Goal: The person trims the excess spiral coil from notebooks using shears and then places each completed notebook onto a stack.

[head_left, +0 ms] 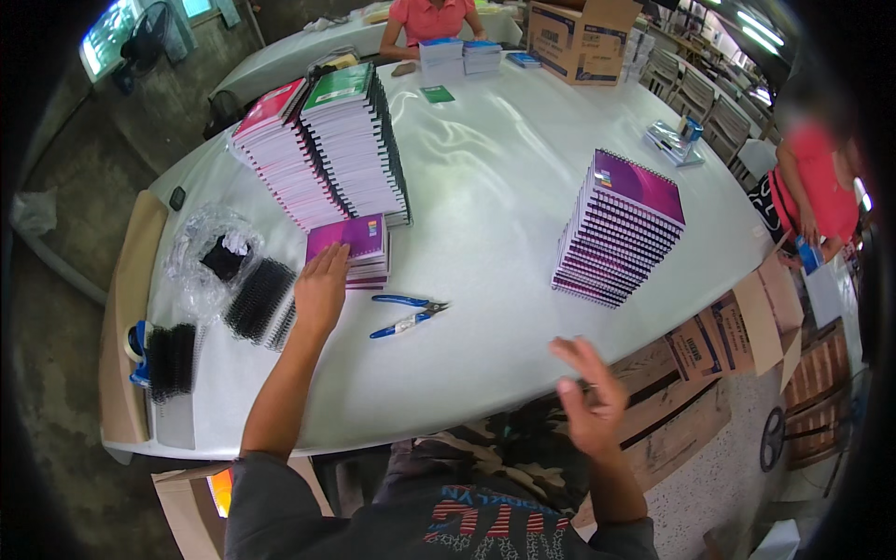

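A short stack of purple-covered notebooks (366, 239) lies left of the middle of the table. My left hand (322, 280) rests on its top cover, fingers stretched out over the near left part. Above the near table edge, my right hand (593, 397) hangs in the air with fingers apart and nothing in it. Between the two hands lie blue-handled cutting pliers (401, 301), their handles spread. A tall stack of purple spiral-bound notebooks (621, 224) stands on the right. Beside my left wrist are black wire spirals (259, 297) in a bundle.
Tall stacks of red-covered (280, 154) and green-covered notebooks (350, 140) stand behind the short stack. Crumpled clear plastic (191, 266), more black spirals (173, 359) and a tape dispenser (138, 353) lie at left. Cardboard boxes (579, 42) stand far and right; two people are nearby.
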A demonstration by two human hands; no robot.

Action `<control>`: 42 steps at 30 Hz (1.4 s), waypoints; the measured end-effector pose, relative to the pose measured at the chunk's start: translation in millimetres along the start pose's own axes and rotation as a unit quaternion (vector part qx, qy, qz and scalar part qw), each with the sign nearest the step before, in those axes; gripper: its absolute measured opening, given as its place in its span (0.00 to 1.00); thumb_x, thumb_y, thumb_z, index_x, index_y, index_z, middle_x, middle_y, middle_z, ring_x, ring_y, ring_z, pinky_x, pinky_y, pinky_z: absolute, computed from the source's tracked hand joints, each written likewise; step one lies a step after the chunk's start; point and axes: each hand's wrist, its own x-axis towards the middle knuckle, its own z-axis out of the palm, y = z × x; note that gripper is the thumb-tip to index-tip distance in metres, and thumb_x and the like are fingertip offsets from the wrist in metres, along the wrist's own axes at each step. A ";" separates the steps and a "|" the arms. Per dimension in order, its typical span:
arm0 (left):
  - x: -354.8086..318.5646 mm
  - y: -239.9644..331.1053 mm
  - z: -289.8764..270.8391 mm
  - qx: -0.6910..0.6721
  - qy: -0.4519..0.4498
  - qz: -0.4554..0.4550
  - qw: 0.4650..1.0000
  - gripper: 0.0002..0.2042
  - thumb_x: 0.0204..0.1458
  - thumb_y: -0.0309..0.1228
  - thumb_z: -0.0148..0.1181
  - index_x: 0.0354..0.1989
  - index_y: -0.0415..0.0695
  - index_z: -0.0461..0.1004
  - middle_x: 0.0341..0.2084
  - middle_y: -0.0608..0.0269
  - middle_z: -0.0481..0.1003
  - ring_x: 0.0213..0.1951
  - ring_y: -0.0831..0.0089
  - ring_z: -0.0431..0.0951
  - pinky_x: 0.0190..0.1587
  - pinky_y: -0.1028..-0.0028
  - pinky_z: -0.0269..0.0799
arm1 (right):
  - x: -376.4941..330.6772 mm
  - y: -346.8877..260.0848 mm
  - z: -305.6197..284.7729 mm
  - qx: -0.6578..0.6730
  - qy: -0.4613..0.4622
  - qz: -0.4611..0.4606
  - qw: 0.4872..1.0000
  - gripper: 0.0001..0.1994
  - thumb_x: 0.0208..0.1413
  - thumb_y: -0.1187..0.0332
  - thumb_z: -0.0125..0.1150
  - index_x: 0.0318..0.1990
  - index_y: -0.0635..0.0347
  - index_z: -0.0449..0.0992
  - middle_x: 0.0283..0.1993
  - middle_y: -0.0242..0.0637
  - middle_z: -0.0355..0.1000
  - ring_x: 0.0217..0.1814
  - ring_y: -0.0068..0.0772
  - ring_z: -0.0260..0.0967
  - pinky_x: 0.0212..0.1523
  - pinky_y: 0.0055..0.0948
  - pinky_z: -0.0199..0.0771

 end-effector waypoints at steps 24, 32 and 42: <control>-26.9 137.4 -5.1 -0.697 -0.276 -0.174 0.639 0.22 0.48 0.14 0.47 0.55 0.39 0.60 0.45 0.56 0.68 0.48 0.70 0.69 0.52 0.74 0.64 | 19.1 94.7 50.4 0.187 -0.136 0.195 0.953 0.18 0.53 0.75 0.57 0.53 0.67 0.68 0.48 0.38 0.71 0.49 0.24 0.66 0.52 0.24 0.64; -75.0 132.3 1.6 -0.582 -0.185 -0.214 0.762 0.14 0.51 0.17 0.48 0.47 0.40 0.63 0.40 0.57 0.68 0.48 0.69 0.66 0.51 0.71 0.60 | 20.9 85.3 67.6 0.159 -0.172 0.163 0.958 0.14 0.52 0.75 0.57 0.47 0.64 0.73 0.46 0.35 0.73 0.44 0.21 0.68 0.48 0.22 0.66; -64.6 -38.0 6.0 0.099 -0.102 -0.294 0.945 0.11 0.49 0.35 0.57 0.39 0.44 0.70 0.39 0.57 0.71 0.41 0.57 0.72 0.41 0.60 0.68 | 23.6 90.6 66.7 0.161 -0.183 0.164 0.956 0.15 0.54 0.77 0.55 0.50 0.63 0.73 0.48 0.38 0.73 0.47 0.22 0.68 0.51 0.20 0.65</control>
